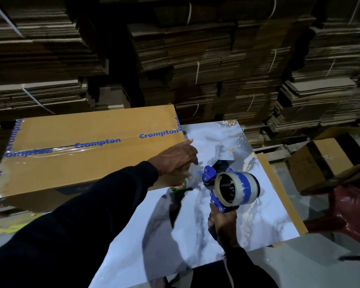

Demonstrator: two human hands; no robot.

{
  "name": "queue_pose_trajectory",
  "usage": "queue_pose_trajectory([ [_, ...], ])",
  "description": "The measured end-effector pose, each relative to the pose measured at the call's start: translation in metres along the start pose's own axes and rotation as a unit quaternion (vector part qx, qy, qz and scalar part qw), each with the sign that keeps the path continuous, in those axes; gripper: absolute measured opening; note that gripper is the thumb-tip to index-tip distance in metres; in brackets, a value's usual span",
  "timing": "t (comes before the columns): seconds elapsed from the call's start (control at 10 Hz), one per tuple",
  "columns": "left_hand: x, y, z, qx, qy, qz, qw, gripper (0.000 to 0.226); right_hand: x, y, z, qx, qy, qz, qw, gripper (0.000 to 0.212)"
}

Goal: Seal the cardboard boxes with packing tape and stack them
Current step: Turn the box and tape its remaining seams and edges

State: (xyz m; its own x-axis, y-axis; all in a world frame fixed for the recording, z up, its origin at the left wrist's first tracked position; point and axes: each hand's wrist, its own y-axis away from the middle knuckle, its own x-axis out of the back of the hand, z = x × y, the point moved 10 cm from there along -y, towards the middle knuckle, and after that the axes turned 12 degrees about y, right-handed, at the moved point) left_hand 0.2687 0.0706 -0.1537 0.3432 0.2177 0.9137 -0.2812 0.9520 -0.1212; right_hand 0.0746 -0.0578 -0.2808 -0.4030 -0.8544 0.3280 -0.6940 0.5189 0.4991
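Note:
A long brown cardboard box (92, 129) lies across the left part of the marble-patterned table (227, 146), overhanging its left edge. Clear tape printed with blue "Crompton" runs along its top seam and down both ends. My left hand (175, 159) rests with straight fingers on the box's near right corner. My right hand (223, 225) grips the handle of a blue tape dispenser (233, 186) with a roll of clear tape, held above the table to the right of the box.
Tall stacks of flat, strapped cardboard (195, 59) fill the background. A smaller brown box (320, 163) sits on the floor at right, beside a dark red plastic stool (351, 210). A yellow line marks the floor at lower left.

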Motion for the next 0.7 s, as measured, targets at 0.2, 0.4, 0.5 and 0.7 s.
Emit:
queue_pose_trajectory([
  [0.2, 0.026, -0.005, 0.004, 0.035, 0.02, 0.041, 0.998, 0.044, -0.007, -0.004, -0.02, -0.009, -0.156, -0.014, 0.988, 0.038],
  [0.4, 0.012, -0.005, -0.002, 0.031, 0.007, 0.019, 0.999, 0.027, -0.017, -0.014, -0.06, -0.003, -0.184, -0.024, 0.983, 0.036],
  [0.5, 0.022, -0.005, -0.004, 0.039, 0.068, 0.027, 0.997, 0.045, -0.024, -0.017, -0.087, 0.009, -0.199, -0.02, 0.98, 0.034],
  [0.7, 0.041, 0.005, -0.064, 0.174, 0.153, 0.044, 0.972, 0.069, -0.054, -0.012, -0.152, 0.0, -0.236, -0.054, 0.97, 0.04],
])
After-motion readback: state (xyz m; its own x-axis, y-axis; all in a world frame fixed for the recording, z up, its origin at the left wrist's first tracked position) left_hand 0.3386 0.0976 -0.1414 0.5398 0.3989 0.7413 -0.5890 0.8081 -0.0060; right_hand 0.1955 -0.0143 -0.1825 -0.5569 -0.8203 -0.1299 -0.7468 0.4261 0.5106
